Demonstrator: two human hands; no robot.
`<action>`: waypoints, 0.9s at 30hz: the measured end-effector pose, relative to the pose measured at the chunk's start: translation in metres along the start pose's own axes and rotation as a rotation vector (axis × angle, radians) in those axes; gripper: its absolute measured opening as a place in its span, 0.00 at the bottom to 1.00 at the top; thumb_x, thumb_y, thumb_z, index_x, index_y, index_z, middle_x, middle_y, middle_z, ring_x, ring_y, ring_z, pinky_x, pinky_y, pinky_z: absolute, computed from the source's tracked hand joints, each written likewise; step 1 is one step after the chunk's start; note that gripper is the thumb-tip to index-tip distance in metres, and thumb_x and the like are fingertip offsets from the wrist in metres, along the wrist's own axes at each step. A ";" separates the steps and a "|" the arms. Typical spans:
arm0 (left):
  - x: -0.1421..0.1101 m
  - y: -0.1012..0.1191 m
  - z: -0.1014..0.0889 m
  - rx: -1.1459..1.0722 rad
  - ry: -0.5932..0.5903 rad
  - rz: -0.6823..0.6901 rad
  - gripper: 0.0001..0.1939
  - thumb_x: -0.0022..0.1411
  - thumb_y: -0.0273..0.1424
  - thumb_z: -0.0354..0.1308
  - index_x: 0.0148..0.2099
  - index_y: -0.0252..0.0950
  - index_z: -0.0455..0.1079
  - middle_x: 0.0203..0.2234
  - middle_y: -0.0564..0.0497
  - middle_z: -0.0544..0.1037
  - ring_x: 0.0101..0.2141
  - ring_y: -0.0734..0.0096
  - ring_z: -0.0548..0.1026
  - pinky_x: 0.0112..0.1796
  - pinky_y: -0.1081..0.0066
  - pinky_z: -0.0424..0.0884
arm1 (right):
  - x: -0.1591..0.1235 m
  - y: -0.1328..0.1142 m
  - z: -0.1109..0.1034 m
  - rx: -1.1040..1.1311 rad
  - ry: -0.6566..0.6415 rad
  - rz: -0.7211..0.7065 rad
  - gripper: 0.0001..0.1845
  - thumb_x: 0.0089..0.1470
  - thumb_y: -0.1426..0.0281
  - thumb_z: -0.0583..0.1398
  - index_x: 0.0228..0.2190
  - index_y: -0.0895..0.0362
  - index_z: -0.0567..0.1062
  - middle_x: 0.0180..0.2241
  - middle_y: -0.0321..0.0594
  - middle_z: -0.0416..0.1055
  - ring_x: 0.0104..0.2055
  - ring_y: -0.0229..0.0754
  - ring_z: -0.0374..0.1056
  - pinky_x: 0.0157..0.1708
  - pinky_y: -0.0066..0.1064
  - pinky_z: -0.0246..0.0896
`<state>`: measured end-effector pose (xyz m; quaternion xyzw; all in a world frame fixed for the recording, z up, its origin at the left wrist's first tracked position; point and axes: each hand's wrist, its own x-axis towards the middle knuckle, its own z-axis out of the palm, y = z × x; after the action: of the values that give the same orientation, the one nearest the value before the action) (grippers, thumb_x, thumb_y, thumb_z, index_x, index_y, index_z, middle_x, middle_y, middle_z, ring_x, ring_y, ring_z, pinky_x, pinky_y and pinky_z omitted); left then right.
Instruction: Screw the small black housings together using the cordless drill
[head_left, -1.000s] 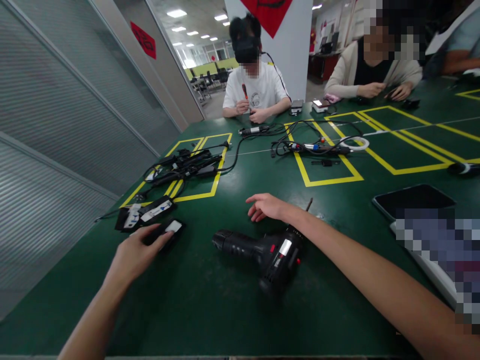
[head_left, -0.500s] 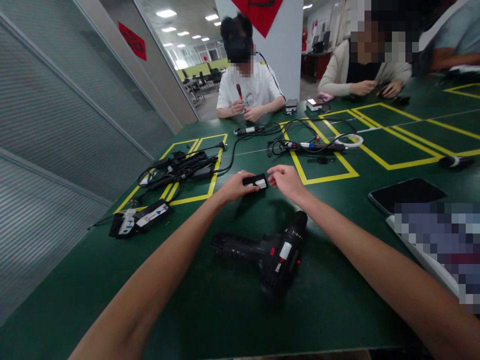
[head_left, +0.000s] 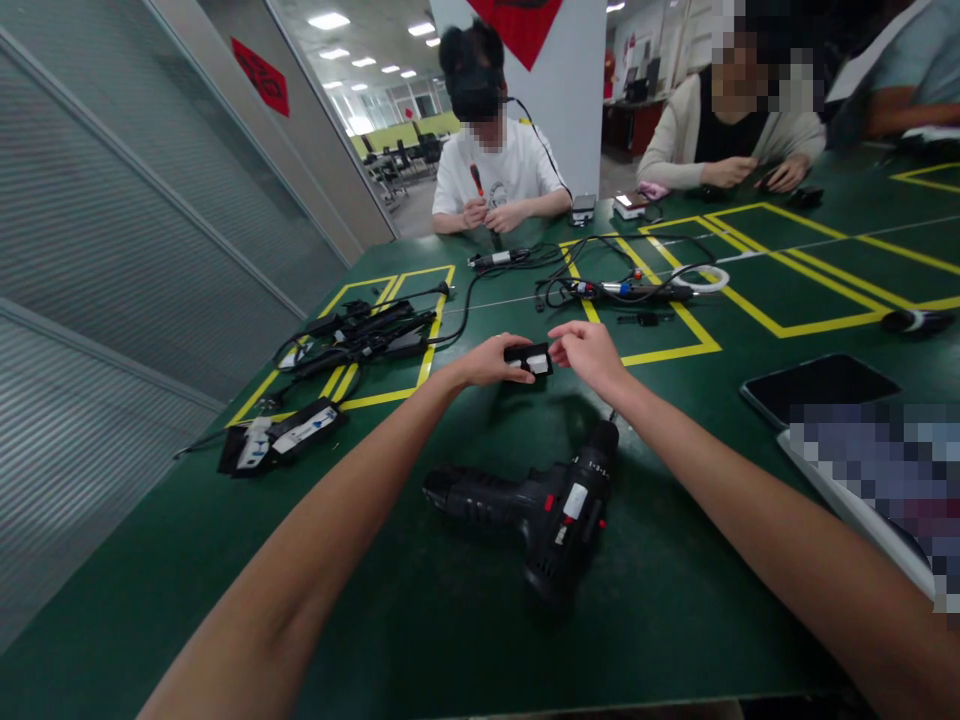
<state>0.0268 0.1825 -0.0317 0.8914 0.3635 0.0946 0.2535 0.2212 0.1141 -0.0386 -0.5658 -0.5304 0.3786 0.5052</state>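
My left hand grips a small black block with a white label, perhaps a battery pack, above the green table. My right hand meets the block's right end with curled fingertips. Below both hands a black cordless drill lies on its side on the table, its chuck pointing left.
Two more black labelled packs lie at the left, with a tangle of black cables and chargers behind them. A dark tablet lies at the right. Cords and a white ring sit mid-table. Two people sit across the table, hands on it.
My left hand lifted the black block from the left of the table and carried it to the middle. My right hand rose to meet it; both have shifted slightly right.
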 end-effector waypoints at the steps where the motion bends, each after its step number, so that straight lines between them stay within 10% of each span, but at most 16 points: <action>1: -0.001 0.001 0.000 -0.003 0.031 -0.008 0.43 0.44 0.47 0.65 0.59 0.32 0.61 0.51 0.41 0.69 0.50 0.55 0.68 0.51 0.60 0.64 | -0.001 -0.001 0.000 0.000 -0.002 0.003 0.15 0.46 0.77 0.51 0.33 0.60 0.75 0.26 0.40 0.74 0.25 0.37 0.69 0.27 0.28 0.64; 6: -0.039 0.035 -0.008 0.046 0.288 0.117 0.36 0.54 0.48 0.59 0.59 0.35 0.59 0.56 0.40 0.62 0.57 0.56 0.61 0.58 0.57 0.56 | -0.009 -0.009 -0.004 0.033 -0.002 -0.012 0.16 0.47 0.77 0.50 0.34 0.60 0.75 0.26 0.41 0.74 0.27 0.38 0.70 0.28 0.29 0.65; 12: -0.146 0.093 0.012 0.173 -0.140 0.150 0.34 0.52 0.52 0.58 0.57 0.40 0.62 0.49 0.44 0.68 0.47 0.58 0.70 0.48 0.61 0.67 | -0.044 -0.013 -0.018 -0.093 0.054 -0.116 0.16 0.50 0.75 0.49 0.34 0.59 0.75 0.28 0.41 0.74 0.28 0.39 0.70 0.31 0.31 0.65; 15: -0.173 0.097 0.036 0.346 -0.129 0.104 0.32 0.51 0.54 0.58 0.51 0.38 0.65 0.42 0.43 0.72 0.42 0.57 0.72 0.43 0.61 0.68 | -0.074 -0.020 -0.024 -0.222 0.116 -0.238 0.15 0.52 0.74 0.50 0.36 0.59 0.75 0.31 0.42 0.74 0.32 0.40 0.70 0.35 0.33 0.64; 24: -0.169 0.098 0.059 0.193 0.148 -0.021 0.26 0.54 0.52 0.55 0.47 0.37 0.66 0.36 0.46 0.74 0.36 0.60 0.73 0.38 0.62 0.68 | -0.083 -0.007 -0.064 0.178 0.766 -0.207 0.17 0.47 0.76 0.51 0.40 0.54 0.67 0.35 0.37 0.67 0.25 0.35 0.64 0.27 0.30 0.63; 27: -0.149 0.112 0.063 -0.094 0.301 -0.094 0.20 0.58 0.49 0.54 0.42 0.37 0.67 0.32 0.50 0.73 0.32 0.65 0.72 0.33 0.65 0.67 | -0.095 -0.007 -0.051 0.453 0.622 0.085 0.20 0.45 0.75 0.53 0.43 0.54 0.64 0.38 0.39 0.67 0.29 0.36 0.69 0.31 0.32 0.66</action>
<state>0.0093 -0.0138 -0.0251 0.8363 0.4337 0.2323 0.2418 0.2550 0.0118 -0.0315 -0.5491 -0.2307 0.3170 0.7381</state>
